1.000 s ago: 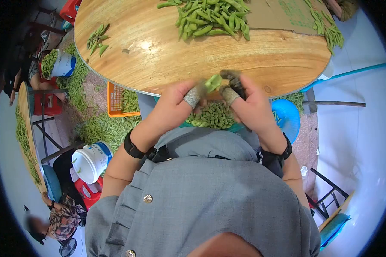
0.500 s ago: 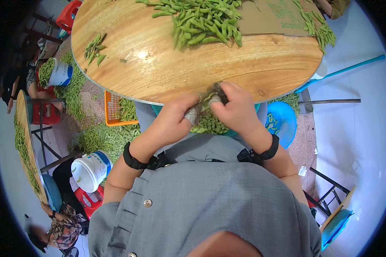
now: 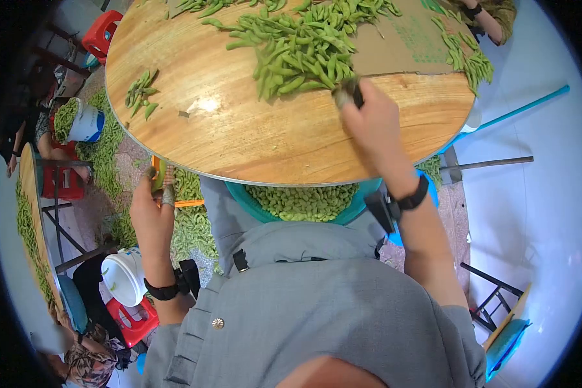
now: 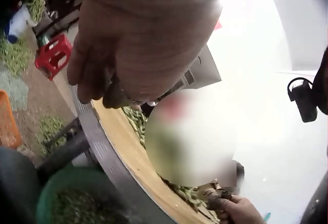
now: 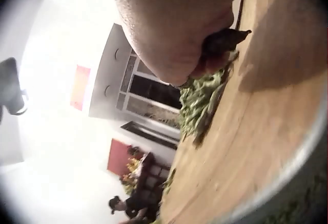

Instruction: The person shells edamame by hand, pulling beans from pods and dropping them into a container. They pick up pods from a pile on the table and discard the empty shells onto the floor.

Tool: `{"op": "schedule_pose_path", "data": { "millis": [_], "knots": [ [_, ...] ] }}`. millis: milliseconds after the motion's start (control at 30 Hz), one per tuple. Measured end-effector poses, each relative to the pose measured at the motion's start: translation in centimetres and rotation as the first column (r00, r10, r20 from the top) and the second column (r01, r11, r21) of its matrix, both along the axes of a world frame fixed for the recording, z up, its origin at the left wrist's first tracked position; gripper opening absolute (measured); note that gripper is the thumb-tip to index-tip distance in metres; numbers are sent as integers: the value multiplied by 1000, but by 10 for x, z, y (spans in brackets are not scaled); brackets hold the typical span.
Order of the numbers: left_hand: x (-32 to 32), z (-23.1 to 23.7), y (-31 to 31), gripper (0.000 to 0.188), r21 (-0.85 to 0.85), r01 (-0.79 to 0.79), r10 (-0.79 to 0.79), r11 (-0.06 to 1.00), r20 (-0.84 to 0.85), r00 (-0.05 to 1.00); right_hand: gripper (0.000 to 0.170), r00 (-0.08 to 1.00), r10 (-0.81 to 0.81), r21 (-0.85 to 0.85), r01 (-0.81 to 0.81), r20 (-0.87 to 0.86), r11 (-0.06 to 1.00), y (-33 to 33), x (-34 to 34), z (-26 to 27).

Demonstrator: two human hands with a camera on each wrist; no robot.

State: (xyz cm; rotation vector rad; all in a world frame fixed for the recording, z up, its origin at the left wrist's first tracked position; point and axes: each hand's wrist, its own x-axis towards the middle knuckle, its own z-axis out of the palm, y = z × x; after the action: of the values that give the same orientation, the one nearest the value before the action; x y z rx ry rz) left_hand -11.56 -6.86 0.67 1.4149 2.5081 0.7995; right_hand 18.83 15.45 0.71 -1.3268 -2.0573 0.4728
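Observation:
My left hand (image 3: 152,216) is off the table's left edge, over the orange basket (image 3: 189,203). Between its wrapped thumb and dark-tipped finger it pinches a green soybean pod (image 3: 160,176). Across the table, my right hand (image 3: 376,119) reaches to the near edge of a heap of soybean pods (image 3: 297,55), its dark and grey wrapped fingertips right at the pods. In the right wrist view, that hand (image 5: 174,34) hangs close over the wood beside the pods (image 5: 202,103); I cannot tell whether it grips one. Below the table edge, a teal basin (image 3: 238,194) holds shelled green beans.
The round wooden table (image 3: 239,142) carries a small pod group (image 3: 141,94) at left and cardboard (image 3: 401,48) at back right. Pods cover the floor at left, near a white bucket (image 3: 124,278) and red stool (image 3: 132,320). Another person's arm (image 3: 491,24) shows at the far right.
My hands were together at the near table edge, working on a pod. They have parted: the left has moved out left over the orange basket, the right forward to the pod heap.

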Motion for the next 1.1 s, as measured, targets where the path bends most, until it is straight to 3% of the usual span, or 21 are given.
{"op": "schedule_pose_path", "data": {
  "millis": [33,100,200,267,333,400,433,467,500,567,600,700,767,867,900,933,967,1000,1033,1067,1100],
  "knots": [
    [-5,-2,-4,41,-43,22,-31,999,-214,976,20,1000,3,4,-3,-4,1000,18,-4,-6],
    [-2,-4,-1,41,-31,7,-16,999,-300,954,23,990,-76,111,63,117,992,41,-13,-16],
    [17,1,14,40,28,34,-22,999,-367,930,26,979,-13,24,8,203,1000,36,-23,-18],
    [35,2,29,41,137,118,-96,984,-160,982,26,975,8,-22,-3,221,1000,24,-24,-17],
    [59,4,47,35,203,253,-243,946,-70,967,26,972,27,-63,-13,235,998,9,-22,-10],
    [83,5,65,30,264,395,-433,880,105,895,26,993,39,-249,-11,107,968,-9,-17,2],
    [93,4,75,29,266,421,-481,867,227,847,26,993,44,-252,-15,111,968,-16,-14,0],
    [102,3,85,27,272,445,-519,853,346,782,27,997,72,-331,-73,-16,941,-22,-10,-4],
    [111,2,95,27,274,440,-515,855,349,783,29,985,87,-399,-139,-146,906,-29,-6,-6],
    [123,-2,109,22,256,463,-528,848,472,706,30,963,126,-477,-229,-240,848,-47,-4,-3],
    [124,-4,111,22,257,459,-525,850,473,708,31,930,145,-541,-318,-337,779,-55,-2,-1],
    [126,-7,110,19,267,517,-572,813,529,627,26,931,156,-514,-316,-329,797,-63,2,11],
    [128,-4,104,18,188,514,-541,837,425,725,25,936,112,-510,-279,-333,813,-64,3,13],
    [130,0,95,23,129,584,-593,802,301,747,21,910,127,-507,-331,-394,796,-56,1,12],
    [130,-1,93,23,124,584,-591,803,302,748,20,870,50,-621,-389,-490,680,-55,2,12],
    [128,-3,92,20,232,536,-548,812,620,561,20,824,-42,-704,-455,-565,545,-54,2,11],
    [126,-4,91,18,315,452,-466,835,841,275,20,823,-41,-705,-458,-567,541,-54,3,10],
    [122,-4,90,18,310,451,-462,837,842,277,20,770,-79,-694,-520,-633,498,-53,4,8],
    [118,-4,89,18,308,449,-424,839,886,185,21,711,-122,-675,-579,-692,456,-54,5,7],
    [115,-3,88,19,307,447,-383,841,919,90,21,710,-123,-675,-581,-694,455,-56,5,8],
    [115,-3,88,19,305,448,-383,840,919,91,23,751,-60,-676,-554,-658,486,-60,4,10]
  ]
}}
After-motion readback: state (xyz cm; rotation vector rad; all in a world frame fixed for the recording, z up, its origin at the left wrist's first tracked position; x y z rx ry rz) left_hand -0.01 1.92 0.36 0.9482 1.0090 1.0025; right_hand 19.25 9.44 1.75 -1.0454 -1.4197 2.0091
